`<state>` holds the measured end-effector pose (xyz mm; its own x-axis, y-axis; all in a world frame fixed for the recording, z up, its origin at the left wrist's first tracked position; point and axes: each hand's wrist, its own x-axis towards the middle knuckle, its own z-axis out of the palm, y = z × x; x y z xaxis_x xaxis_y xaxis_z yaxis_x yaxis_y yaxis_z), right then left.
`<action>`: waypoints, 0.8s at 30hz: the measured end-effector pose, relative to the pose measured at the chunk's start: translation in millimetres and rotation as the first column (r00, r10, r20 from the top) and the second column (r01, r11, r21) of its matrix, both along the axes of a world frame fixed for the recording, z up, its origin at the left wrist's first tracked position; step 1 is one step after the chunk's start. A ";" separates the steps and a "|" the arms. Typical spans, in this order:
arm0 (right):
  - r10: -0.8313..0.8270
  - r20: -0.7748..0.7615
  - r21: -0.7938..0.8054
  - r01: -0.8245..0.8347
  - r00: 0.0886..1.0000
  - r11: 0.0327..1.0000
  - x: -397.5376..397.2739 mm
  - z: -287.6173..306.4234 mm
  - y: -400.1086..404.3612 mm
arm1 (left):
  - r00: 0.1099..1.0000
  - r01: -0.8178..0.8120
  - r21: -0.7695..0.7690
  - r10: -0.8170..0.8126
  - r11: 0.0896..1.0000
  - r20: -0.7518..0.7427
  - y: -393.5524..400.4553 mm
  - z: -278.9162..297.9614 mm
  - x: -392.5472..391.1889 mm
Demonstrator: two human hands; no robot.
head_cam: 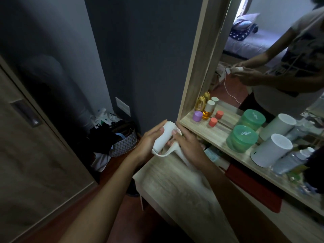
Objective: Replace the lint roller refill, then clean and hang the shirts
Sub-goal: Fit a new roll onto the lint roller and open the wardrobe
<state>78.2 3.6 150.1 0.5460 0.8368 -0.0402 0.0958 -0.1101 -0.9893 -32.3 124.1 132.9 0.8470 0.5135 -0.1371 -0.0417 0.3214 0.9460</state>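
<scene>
A white lint roller (164, 137) is held in both hands above the corner of a wooden dresser top (168, 183). My left hand (149, 144) wraps the white roll from the left side. My right hand (187, 144) holds the curved white handle (175, 151) and touches the roll's far end. No shirts are in view. The mirror (263, 58) reflects both hands holding the roller.
A shelf (220, 132) under the mirror carries small bottles, coloured caps, two green jars (242, 137) and a white cylinder (271, 151). A patterned basket (122, 142) full of dark items stands on the floor by the grey wall. A wardrobe door (26, 146) is at left.
</scene>
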 end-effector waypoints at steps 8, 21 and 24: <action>0.240 0.404 -0.166 -0.187 0.883 0.968 -17.7 3.9 -9.9 | 0.964 -0.258 0.031 0.259 0.966 -0.052 3.0 27.8 -41.5; 0.089 0.653 0.116 -0.216 0.752 0.969 -151.3 -20.1 74.0 | 0.508 0.126 0.990 0.853 0.061 -0.117 18.4 18.3 -225.5; 0.109 0.612 0.091 -0.206 0.783 0.974 -183.2 -22.7 98.3 | 0.467 0.200 0.979 0.876 0.031 -0.123 39.2 6.7 -264.9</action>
